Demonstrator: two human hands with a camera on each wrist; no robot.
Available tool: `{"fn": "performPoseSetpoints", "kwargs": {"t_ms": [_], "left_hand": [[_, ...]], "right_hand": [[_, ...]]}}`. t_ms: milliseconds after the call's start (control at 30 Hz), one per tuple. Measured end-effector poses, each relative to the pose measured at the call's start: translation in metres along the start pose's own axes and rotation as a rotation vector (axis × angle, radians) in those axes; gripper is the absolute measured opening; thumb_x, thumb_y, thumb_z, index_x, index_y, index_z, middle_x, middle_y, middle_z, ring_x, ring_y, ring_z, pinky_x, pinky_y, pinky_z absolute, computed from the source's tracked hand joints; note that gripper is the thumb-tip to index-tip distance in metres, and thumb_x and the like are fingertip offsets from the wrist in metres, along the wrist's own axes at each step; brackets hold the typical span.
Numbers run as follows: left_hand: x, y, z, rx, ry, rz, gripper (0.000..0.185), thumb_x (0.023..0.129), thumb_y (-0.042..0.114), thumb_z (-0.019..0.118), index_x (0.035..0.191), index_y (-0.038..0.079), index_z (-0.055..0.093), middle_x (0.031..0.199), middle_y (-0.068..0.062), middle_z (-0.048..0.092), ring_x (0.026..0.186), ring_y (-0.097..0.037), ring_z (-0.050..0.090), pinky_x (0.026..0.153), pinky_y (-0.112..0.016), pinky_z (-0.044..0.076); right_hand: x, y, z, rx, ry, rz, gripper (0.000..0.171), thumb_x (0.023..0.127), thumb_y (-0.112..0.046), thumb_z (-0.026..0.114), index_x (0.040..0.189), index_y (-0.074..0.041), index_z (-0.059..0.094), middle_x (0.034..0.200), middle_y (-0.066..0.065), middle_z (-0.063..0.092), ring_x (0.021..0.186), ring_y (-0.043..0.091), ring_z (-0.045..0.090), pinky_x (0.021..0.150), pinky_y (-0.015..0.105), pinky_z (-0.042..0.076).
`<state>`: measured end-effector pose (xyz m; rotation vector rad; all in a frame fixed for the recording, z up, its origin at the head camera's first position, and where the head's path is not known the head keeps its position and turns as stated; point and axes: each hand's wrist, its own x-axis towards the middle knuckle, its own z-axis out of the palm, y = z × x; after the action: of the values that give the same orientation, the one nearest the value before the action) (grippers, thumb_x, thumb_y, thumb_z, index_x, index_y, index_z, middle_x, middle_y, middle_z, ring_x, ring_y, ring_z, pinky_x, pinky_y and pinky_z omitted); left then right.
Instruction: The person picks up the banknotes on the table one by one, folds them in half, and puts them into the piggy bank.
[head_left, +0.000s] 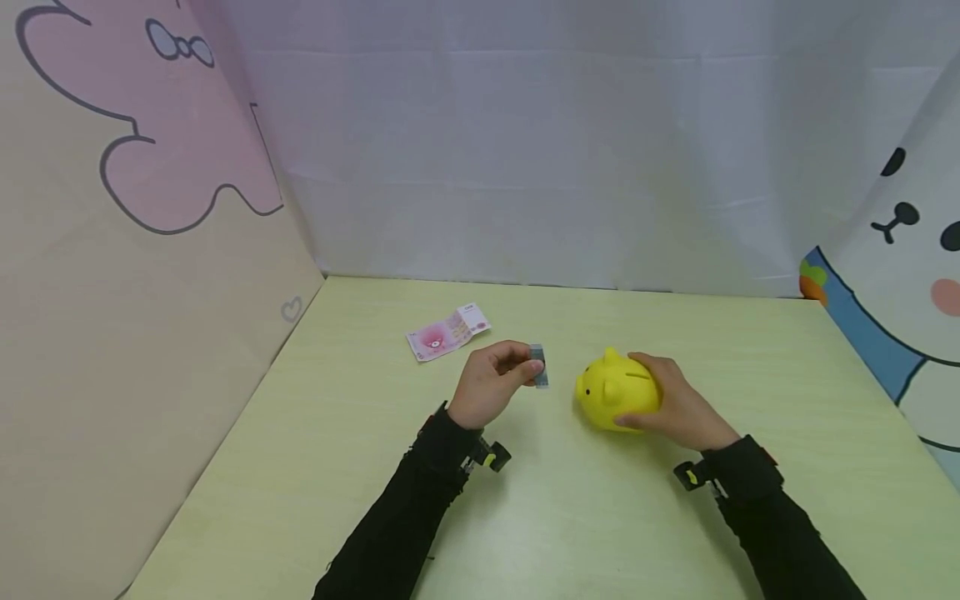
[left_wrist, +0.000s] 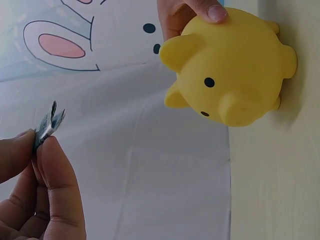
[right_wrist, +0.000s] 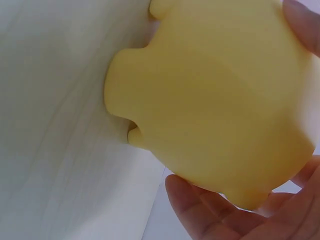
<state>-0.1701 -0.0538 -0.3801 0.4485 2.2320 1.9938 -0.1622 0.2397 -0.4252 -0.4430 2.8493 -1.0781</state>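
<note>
**Folded note and yellow piggy bank held on the green table**

A small folded banknote (head_left: 537, 365) is pinched between the thumb and fingers of the left hand (head_left: 491, 383). The note sticks out at the fingertips, at about 2 o'clock from the hand. A yellow piggy bank (head_left: 617, 390) is held by the right hand (head_left: 678, 404), with the fingers curled around its back and side. The pig stands on the table (head_left: 360, 467), at about 3 o'clock from the note and near it, but not touching. Its snout is turned toward the left hand. A pink banknote (head_left: 447, 332) is laid flat on the table at about 11 o'clock from the left hand.
</note>
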Motion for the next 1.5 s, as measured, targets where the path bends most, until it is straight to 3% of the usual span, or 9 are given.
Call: {"fn": "performPoseSetpoints", "kwargs": {"t_ms": [167, 400, 667, 1233, 1500], "left_hand": [[0.001, -0.001, 0.000, 0.004, -0.001, 0.002, 0.016, 0.093, 0.008, 0.066, 0.105, -0.003, 0.067, 0.100, -0.021, 0.068, 0.078, -0.009, 0.064, 0.081, -0.029, 0.058], [0.002, -0.003, 0.000, 0.013, 0.003, -0.002, 0.015, 0.093, 0.009, 0.066, 0.102, -0.003, 0.067, 0.098, -0.020, 0.068, 0.077, -0.010, 0.064, 0.084, -0.039, 0.058], [0.002, -0.003, -0.001, -0.003, -0.001, -0.013, 0.017, 0.094, 0.008, 0.065, 0.105, -0.003, 0.067, 0.100, -0.022, 0.068, 0.078, -0.009, 0.064, 0.081, -0.030, 0.058], [0.002, -0.006, 0.002, 0.018, -0.015, 0.016, 0.017, 0.094, 0.010, 0.065, 0.106, -0.002, 0.067, 0.101, -0.021, 0.067, 0.081, -0.012, 0.063, 0.082, -0.028, 0.057], [0.003, -0.010, 0.002, 0.047, -0.017, 0.050, 0.015, 0.092, 0.009, 0.067, 0.104, -0.001, 0.069, 0.101, -0.020, 0.068, 0.081, -0.012, 0.060, 0.077, -0.022, 0.052]], "right_hand": [[0.003, -0.007, 0.009, 0.003, 0.000, -0.015, 0.095, 0.075, -0.040, 0.084, 0.146, -0.004, 0.032, 0.134, 0.024, 0.038, 0.109, 0.035, 0.048, 0.090, 0.051, 0.047], [0.011, -0.020, 0.024, 0.008, -0.018, -0.014, 0.094, 0.075, -0.044, 0.083, 0.146, -0.007, 0.033, 0.130, 0.021, 0.039, 0.103, 0.032, 0.051, 0.088, 0.049, 0.049], [0.019, -0.036, 0.041, 0.049, -0.024, -0.042, 0.093, 0.073, -0.042, 0.085, 0.143, -0.006, 0.035, 0.128, 0.018, 0.039, 0.101, 0.029, 0.050, 0.088, 0.046, 0.049], [0.025, -0.059, 0.067, 0.095, -0.029, -0.117, 0.092, 0.069, -0.040, 0.089, 0.140, -0.009, 0.040, 0.120, 0.014, 0.042, 0.097, 0.024, 0.049, 0.082, 0.037, 0.046], [0.024, -0.069, 0.076, 0.119, -0.020, -0.175, 0.092, 0.067, -0.038, 0.091, 0.139, -0.010, 0.042, 0.118, 0.012, 0.042, 0.095, 0.021, 0.047, 0.080, 0.032, 0.046]]}}
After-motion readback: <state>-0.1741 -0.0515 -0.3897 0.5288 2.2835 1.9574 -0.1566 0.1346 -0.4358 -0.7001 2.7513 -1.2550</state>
